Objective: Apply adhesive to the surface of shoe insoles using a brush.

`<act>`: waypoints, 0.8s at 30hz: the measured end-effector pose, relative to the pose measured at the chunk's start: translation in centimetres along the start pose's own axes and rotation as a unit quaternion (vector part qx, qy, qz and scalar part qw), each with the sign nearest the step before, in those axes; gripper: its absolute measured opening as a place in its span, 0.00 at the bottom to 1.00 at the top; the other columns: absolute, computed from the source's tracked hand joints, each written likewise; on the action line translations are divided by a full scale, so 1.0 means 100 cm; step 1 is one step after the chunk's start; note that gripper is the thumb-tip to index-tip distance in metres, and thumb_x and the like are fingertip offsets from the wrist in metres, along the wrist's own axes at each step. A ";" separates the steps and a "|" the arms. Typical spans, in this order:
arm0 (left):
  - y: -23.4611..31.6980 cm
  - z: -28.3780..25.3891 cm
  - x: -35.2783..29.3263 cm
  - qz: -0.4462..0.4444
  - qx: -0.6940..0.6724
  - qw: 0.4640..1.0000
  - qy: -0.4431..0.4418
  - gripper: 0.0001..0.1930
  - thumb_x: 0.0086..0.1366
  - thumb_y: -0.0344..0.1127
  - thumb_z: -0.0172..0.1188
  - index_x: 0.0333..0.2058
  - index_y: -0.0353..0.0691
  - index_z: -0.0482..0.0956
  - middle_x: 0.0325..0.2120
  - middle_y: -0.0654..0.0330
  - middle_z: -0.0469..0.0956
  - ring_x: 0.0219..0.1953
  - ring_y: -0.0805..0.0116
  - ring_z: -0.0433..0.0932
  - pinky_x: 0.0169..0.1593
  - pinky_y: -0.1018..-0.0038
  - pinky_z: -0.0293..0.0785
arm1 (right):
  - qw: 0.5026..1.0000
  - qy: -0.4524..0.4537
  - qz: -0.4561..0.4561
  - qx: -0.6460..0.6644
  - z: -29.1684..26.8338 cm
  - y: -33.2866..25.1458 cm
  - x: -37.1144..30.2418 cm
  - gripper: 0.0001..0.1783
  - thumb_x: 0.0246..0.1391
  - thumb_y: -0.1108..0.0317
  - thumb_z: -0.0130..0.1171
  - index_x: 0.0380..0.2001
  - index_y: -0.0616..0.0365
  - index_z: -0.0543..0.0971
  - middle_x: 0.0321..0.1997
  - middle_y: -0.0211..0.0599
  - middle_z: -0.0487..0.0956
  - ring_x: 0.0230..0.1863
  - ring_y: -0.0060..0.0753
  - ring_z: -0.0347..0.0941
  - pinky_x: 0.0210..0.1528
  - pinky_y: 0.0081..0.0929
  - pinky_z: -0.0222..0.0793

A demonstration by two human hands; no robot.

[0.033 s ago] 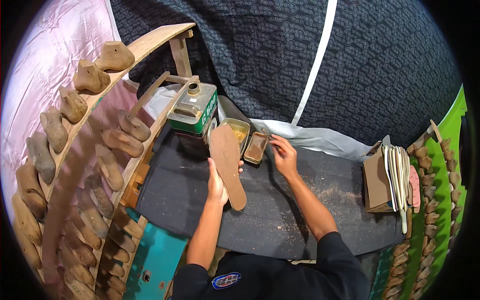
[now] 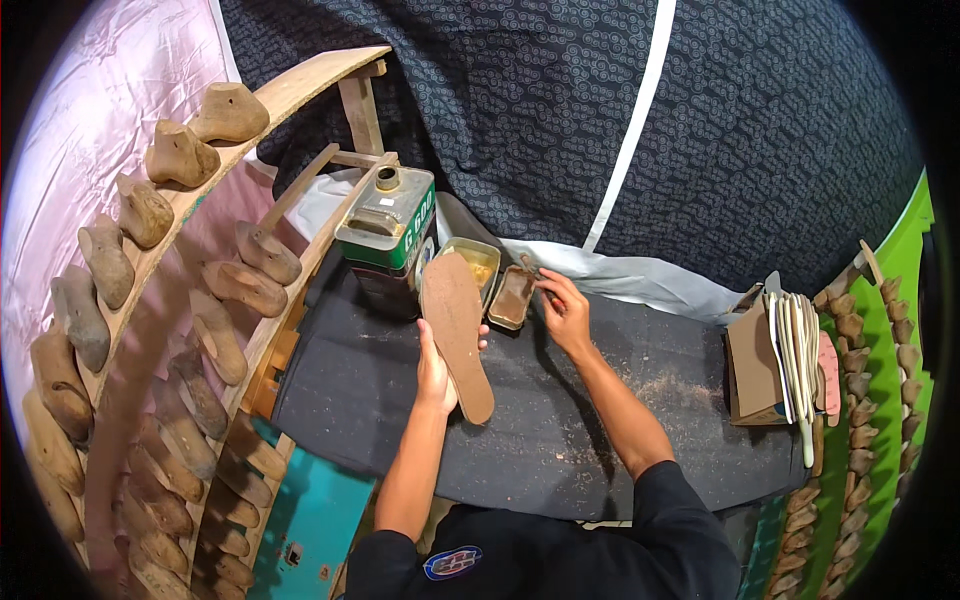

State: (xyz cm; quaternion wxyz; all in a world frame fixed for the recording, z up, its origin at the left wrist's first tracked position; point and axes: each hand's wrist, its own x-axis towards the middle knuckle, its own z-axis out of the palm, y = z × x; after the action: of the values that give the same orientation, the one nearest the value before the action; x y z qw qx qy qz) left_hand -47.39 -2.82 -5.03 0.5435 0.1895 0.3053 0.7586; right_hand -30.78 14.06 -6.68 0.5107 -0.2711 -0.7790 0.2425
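My left hand (image 2: 436,372) holds a long brown shoe insole (image 2: 457,335) by its lower half, flat face up and toe pointing away from me. My right hand (image 2: 566,312) reaches to the far right corner of a small rectangular tin (image 2: 511,298) with brown paste in it. Its fingertips pinch a thin dark tool, seemingly a small brush (image 2: 527,266). A second, shallow tin (image 2: 474,262) with yellowish glue lies just left of the first, partly hidden by the insole. Both tins rest on a dark cloth-covered worktop (image 2: 560,440).
A green and silver metal can (image 2: 387,237) stands behind the insole. Curved wooden racks (image 2: 150,265) with several wooden shoe lasts run along the left. A cardboard box (image 2: 753,370) with upright insoles sits at right, beside a green rack of lasts (image 2: 880,380). A dark patterned cloth (image 2: 620,120) hangs behind.
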 end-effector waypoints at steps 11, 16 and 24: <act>-0.002 -0.020 0.002 -0.012 -0.011 1.000 -0.023 0.38 0.71 0.66 0.31 0.57 0.35 0.69 0.43 0.53 0.79 0.43 0.64 0.79 0.48 0.70 0.75 | 0.982 -0.119 -0.103 -0.104 0.025 0.029 0.002 0.12 0.47 0.79 0.59 0.39 0.64 0.79 0.55 0.47 0.76 0.53 0.54 0.71 0.55 0.40 0.69; -0.001 -0.013 0.004 -0.020 -0.018 0.999 -0.032 0.37 0.72 0.64 0.30 0.57 0.34 0.68 0.44 0.54 0.79 0.44 0.64 0.79 0.48 0.70 0.75 | 0.978 -0.159 -0.085 -0.101 0.022 0.029 -0.004 0.13 0.51 0.74 0.59 0.42 0.61 0.80 0.57 0.45 0.76 0.58 0.52 0.68 0.60 0.42 0.64; -0.012 0.007 -0.001 -0.010 -0.042 0.997 -0.056 0.36 0.73 0.63 0.30 0.59 0.36 0.67 0.47 0.54 0.79 0.47 0.61 0.80 0.51 0.69 0.74 | 0.986 -0.129 -0.047 -0.094 0.007 0.006 -0.017 0.18 0.59 0.69 0.55 0.52 0.57 0.78 0.63 0.45 0.71 0.70 0.51 0.57 0.70 0.43 0.51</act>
State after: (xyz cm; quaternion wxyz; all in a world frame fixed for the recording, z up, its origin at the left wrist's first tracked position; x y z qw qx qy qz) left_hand -46.04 -2.42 -5.32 0.5749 0.2055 0.2438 0.7535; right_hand -30.78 13.25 -8.43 0.3888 -0.2479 -0.8695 0.1769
